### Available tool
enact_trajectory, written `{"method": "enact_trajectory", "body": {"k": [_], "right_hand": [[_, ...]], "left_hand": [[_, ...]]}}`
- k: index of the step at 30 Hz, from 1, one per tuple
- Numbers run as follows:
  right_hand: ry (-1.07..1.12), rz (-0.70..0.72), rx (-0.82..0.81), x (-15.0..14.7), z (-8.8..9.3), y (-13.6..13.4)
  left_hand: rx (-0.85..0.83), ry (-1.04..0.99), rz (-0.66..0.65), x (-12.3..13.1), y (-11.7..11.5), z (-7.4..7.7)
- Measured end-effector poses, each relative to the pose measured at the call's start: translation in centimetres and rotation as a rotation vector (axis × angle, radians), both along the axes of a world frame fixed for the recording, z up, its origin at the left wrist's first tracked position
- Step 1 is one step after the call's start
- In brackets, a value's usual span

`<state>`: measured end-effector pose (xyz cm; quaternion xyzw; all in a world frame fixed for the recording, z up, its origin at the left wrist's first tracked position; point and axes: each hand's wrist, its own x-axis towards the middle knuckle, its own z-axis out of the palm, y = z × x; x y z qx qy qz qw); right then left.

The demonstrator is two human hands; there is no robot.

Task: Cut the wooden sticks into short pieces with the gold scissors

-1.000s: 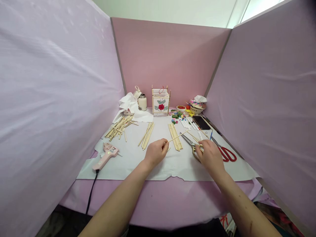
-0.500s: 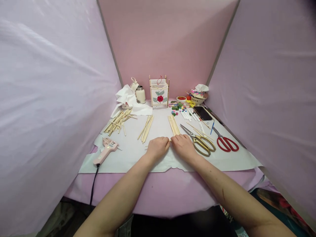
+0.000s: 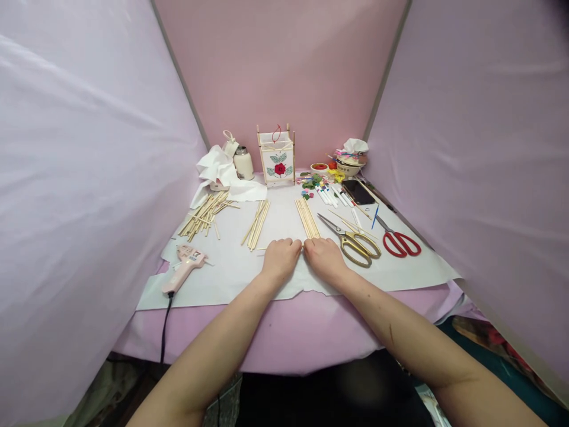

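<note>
My left hand [image 3: 281, 259] and my right hand [image 3: 323, 259] are side by side near the front of the white sheet, fingers curled and closed. Both grip a thin wooden stick [image 3: 261, 249], whose end pokes out left of the left hand; most of it is hidden by the fingers. Just beyond my right hand lies a row of wooden sticks [image 3: 306, 217]. A small loose bunch of sticks [image 3: 256, 225] is up and to the left of my left hand. Gold-handled scissors [image 3: 353, 243] rest right of my right hand.
At the left lie a pink glue gun [image 3: 184, 270] with its cord and a stick pile [image 3: 207, 216]. A stick-framed lantern with a rose [image 3: 279, 165] stands at the back. Markers [image 3: 326, 195], a phone [image 3: 358, 192] and red-handled scissors [image 3: 401, 243] are on the right.
The whole view has shifted, so the table items appear slightly further left and higher. Both hands stay closed and close together, with little visible change in their grip.
</note>
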<state>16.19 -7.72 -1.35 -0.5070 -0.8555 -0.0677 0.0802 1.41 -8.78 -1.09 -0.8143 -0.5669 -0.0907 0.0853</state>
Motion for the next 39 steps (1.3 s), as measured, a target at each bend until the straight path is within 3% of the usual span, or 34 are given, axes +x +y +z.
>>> {"method": "enact_trajectory", "body": {"k": [11,18,23,27,29,32,36,39], "right_hand": [[-0.014,-0.037,-0.055,-0.2,0.2,-0.3],[-0.013,-0.104,-0.097,-0.6,0.2,-0.3],[-0.026,0.019,-0.128,0.7,1.7,-0.1],[0.001,0.223,-0.158,2.5,2.7,0.2],[0.068,0.313,-0.165,3.0,2.9,0.4],[0.282,0.348,-0.160,3.3,2.8,0.6],[0.715,0.137,-0.085,3.6,2.4,1.2],[0.829,-0.010,0.042,4.3,1.9,2.1]], "left_hand": [[-0.042,0.028,0.017,0.1,-0.2,0.0],[-0.102,-0.007,0.119,0.9,-0.3,0.0],[-0.060,0.023,-0.045,-0.3,0.1,0.9],[-0.059,-0.022,-0.258,-1.5,0.2,1.7],[-0.062,-0.076,-0.315,-1.7,0.3,1.9],[-0.088,-0.243,-0.300,-1.8,0.2,2.1],[-0.107,-0.499,-0.186,-2.2,0.1,2.3],[-0.051,-0.570,-0.067,-2.6,0.3,2.2]]}}
